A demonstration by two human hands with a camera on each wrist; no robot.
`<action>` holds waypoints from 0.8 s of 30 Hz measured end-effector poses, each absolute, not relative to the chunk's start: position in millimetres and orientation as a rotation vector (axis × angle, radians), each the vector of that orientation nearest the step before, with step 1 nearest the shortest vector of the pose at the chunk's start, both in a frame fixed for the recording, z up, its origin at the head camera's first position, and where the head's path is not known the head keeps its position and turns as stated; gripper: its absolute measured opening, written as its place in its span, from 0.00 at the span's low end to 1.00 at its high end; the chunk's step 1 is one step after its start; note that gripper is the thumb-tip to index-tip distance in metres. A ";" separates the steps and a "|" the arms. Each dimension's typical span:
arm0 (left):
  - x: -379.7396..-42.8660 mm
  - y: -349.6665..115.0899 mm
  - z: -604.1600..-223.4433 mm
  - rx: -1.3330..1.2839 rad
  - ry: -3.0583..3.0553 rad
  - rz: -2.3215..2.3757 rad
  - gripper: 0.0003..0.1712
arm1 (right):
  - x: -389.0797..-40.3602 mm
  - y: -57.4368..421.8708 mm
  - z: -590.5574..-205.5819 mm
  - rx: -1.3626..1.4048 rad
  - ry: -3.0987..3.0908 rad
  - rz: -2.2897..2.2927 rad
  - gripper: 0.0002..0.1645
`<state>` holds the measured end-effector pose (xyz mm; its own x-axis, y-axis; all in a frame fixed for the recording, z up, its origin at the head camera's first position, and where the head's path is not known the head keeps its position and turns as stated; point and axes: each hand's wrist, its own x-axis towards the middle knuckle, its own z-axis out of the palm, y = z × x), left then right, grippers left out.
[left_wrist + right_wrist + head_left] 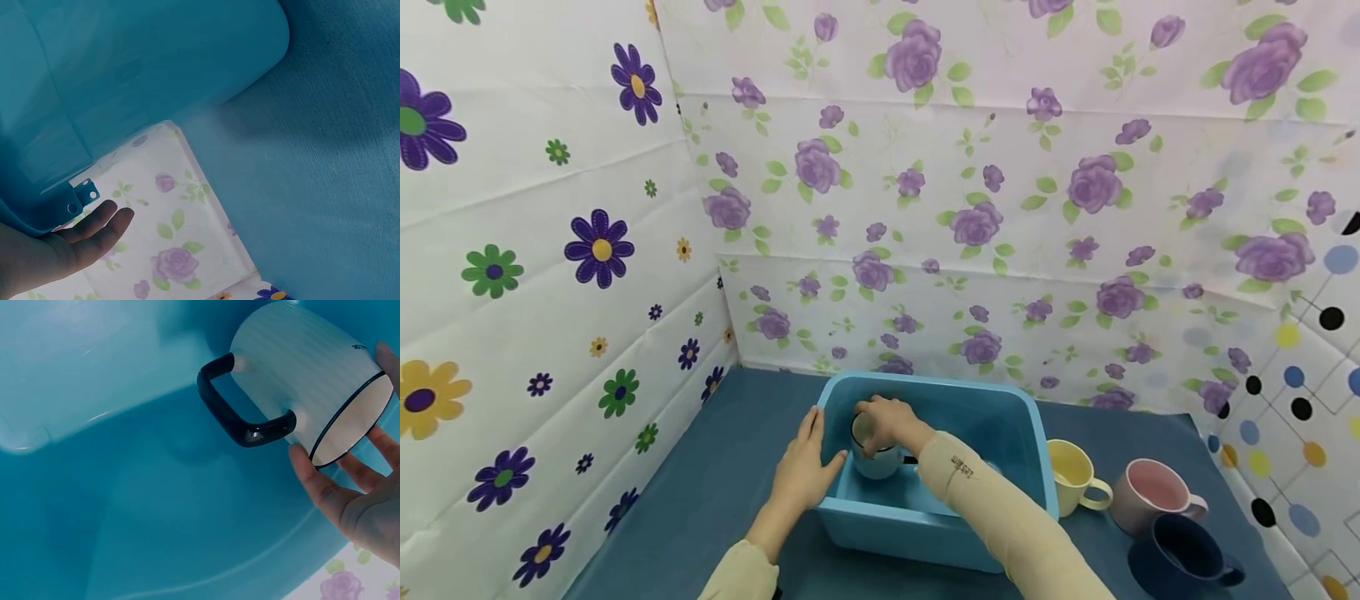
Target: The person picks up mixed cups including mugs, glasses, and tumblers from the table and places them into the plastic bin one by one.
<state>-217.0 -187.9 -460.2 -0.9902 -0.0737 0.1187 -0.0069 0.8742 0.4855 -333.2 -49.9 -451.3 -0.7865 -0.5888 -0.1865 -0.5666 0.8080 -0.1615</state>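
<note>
A white mug (294, 369) with a black rim and a black handle is inside the left part of the blue plastic basin (925, 521). My right hand (891, 423) reaches down into the basin and grips that mug around its rim with thumb and fingers, as the right wrist view shows closely. At the basin's left wall, my left hand (805, 467) rests on the rim with fingers extended. In the left wrist view its fingers (100, 240) lie straight beside the basin's rim, near a small tab with holes.
Right of the basin stand a yellow mug (1069, 477), a pink mug (1150, 496) and a dark blue mug (1180, 560), handles to the right. A blue cloth (700, 500) covers the table. Flowered sheets (925, 208) hang behind and at the left.
</note>
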 end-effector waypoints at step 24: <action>-216.7 -187.4 -462.8 0.052 -2.906 -0.745 0.44 | -334.5 -57.9 -478.9 -0.911 2.752 -0.043 0.45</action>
